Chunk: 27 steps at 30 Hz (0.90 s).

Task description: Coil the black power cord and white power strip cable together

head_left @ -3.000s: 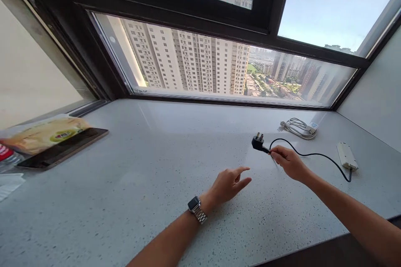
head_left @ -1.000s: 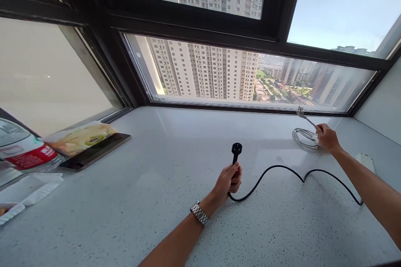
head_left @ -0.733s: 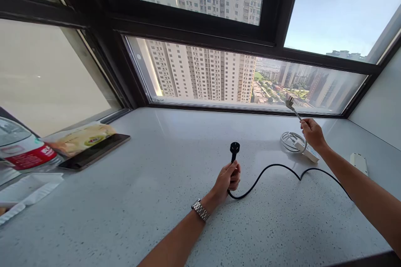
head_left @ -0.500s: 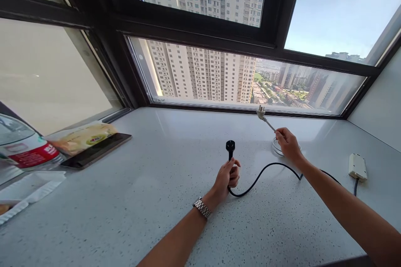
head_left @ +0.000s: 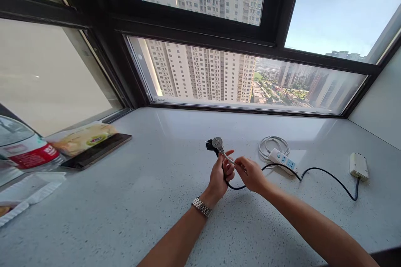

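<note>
A black plug [head_left: 209, 145] and a grey plug [head_left: 217, 143] are held side by side above the middle of the speckled desk [head_left: 150, 200], both heads raised, with the long axis of each running up and away from the person toward the window. The black plug's stem is clenched in the left hand [head_left: 221, 174]; the cord just below the grey plug is pinched in the right hand [head_left: 250, 174], the two hands touching. The black cable [head_left: 326, 176] is seen trailing rightward across the desk to a beige adapter [head_left: 358, 165]. A white power strip [head_left: 283, 160] lies just behind the right hand, beside its coiled white cord [head_left: 272, 144]. At the far left, well apart, a tablet [head_left: 94, 153] under a snack packet [head_left: 79, 137] and a water bottle [head_left: 21, 150] are found.
</note>
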Each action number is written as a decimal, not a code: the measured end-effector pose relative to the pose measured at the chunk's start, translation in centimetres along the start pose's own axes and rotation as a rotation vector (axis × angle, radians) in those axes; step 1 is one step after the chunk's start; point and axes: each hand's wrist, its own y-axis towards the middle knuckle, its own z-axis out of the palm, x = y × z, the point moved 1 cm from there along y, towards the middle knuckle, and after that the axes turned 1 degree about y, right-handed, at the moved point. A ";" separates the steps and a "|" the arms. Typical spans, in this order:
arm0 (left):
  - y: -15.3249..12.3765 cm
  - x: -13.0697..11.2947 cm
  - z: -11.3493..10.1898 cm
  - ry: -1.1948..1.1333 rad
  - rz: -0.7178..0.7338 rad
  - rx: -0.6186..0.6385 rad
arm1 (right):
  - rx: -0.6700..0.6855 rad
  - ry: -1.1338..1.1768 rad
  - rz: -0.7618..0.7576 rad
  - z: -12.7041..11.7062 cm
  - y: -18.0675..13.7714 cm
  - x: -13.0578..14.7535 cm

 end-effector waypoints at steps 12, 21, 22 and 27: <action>-0.2 0.1 0.2 0.128 0.159 -0.059 | 0.341 -0.373 0.029 -3.4 -1.2 -4.2; -2.1 -4.6 2.6 -0.133 0.104 -0.057 | 0.466 -0.609 -0.038 -6.4 -0.8 -3.2; -2.5 -5.7 2.9 -0.132 0.128 -0.062 | 0.463 -0.624 -0.033 -6.9 -0.7 -3.1; -5.2 -12.9 3.9 -0.122 0.315 -0.147 | 0.342 -0.725 0.095 -11.5 -1.2 -4.8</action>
